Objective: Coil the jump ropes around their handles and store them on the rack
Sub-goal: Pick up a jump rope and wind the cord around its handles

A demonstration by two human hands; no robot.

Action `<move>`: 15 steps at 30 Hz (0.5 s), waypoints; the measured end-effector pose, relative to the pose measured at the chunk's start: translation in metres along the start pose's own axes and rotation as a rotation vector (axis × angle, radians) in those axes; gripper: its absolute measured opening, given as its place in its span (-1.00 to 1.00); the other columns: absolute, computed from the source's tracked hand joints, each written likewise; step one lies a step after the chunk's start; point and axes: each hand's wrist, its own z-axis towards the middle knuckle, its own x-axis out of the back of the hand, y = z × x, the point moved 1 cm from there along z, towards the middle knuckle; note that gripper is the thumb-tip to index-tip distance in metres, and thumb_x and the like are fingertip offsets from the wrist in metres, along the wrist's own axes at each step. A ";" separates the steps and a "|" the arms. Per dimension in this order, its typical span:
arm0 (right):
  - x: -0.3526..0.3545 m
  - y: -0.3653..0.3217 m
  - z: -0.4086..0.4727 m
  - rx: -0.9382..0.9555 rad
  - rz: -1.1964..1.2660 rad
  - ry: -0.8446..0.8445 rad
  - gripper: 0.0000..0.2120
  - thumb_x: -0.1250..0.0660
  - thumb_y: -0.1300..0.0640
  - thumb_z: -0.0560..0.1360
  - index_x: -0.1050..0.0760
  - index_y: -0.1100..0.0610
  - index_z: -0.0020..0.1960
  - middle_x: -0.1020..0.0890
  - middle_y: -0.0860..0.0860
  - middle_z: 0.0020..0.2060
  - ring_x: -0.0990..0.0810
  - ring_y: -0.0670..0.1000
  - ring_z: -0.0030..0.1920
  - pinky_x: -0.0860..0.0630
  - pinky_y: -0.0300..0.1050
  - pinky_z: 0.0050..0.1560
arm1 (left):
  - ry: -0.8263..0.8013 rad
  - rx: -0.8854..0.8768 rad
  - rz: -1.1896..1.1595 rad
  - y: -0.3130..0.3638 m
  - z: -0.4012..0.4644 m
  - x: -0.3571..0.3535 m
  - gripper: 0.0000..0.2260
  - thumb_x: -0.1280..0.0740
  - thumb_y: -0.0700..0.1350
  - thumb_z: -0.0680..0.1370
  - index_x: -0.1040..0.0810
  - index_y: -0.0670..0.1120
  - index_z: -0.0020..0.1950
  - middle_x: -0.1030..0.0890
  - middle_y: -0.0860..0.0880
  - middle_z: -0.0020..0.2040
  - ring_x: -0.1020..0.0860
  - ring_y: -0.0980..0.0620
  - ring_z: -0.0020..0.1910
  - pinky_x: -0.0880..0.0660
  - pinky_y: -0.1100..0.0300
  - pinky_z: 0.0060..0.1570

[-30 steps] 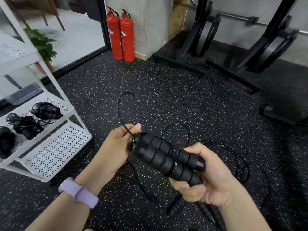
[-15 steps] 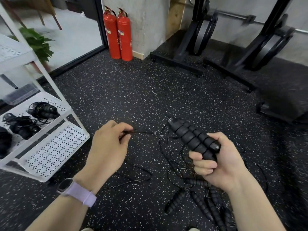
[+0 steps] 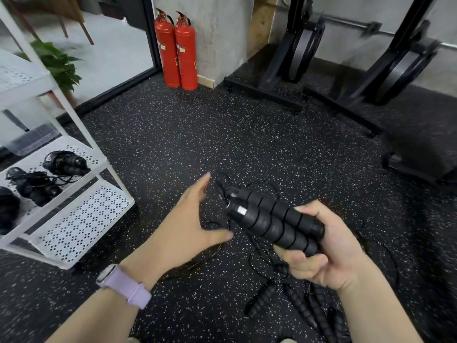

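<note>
My right hand [image 3: 329, 253] grips a pair of black ribbed jump-rope handles [image 3: 269, 219], held side by side and pointing up-left. My left hand [image 3: 190, 226] hovers just left of the handle tips with fingers spread and thumb out, holding nothing. The thin black rope [image 3: 262, 266] lies in loose loops on the floor below both hands. More ribbed handles [image 3: 259, 300] lie on the floor near my right wrist. The white rack [image 3: 81, 219] stands at the left, and its middle shelf carries coiled ropes [image 3: 64, 162].
Two red fire extinguishers [image 3: 175, 50] stand against a concrete pillar at the back. Black weight-plate stands [image 3: 299, 53] fill the back right, with a dark padded bench [image 3: 420, 149] at the right. A potted plant [image 3: 59, 63] sits behind the rack. The floor is speckled black rubber.
My left hand has let go of the rope it was pinching and now spreads open. My right hand has brought the handles lower and nearer to the left hand.
</note>
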 end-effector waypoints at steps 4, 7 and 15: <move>-0.003 0.002 0.003 -0.039 -0.054 0.038 -0.47 -0.33 -0.10 0.39 -0.49 0.29 0.18 -0.47 0.11 -0.48 -0.22 -0.12 -0.67 -0.21 -0.36 -0.63 | 0.054 -0.156 -0.295 0.012 0.000 -0.001 0.07 -0.64 -0.05 0.39 0.05 0.45 0.58 -0.21 0.43 0.54 -0.22 0.38 0.51 -0.14 0.16 0.49; -0.005 0.002 0.002 -0.062 -0.091 0.030 -0.48 -0.32 -0.12 0.39 -0.58 0.29 0.12 -0.47 0.11 -0.49 -0.21 -0.13 -0.67 -0.23 -0.38 -0.63 | 0.202 -0.165 -0.082 0.014 0.001 -0.001 -0.27 -0.48 -0.29 0.49 -0.36 0.29 0.51 -0.56 0.33 0.21 -0.47 0.21 0.28 -0.35 0.03 0.42; 0.002 -0.003 -0.004 0.045 -0.189 0.205 -0.45 -0.31 -0.07 0.40 -0.61 0.34 0.17 -0.55 0.33 -0.38 -0.29 -0.04 -0.65 -0.32 -0.31 -0.59 | 0.385 -0.229 0.541 0.008 -0.003 0.010 -0.82 -0.31 0.09 0.53 -0.71 0.14 -0.09 -0.61 0.30 0.05 -0.29 0.19 0.07 -0.10 0.23 0.16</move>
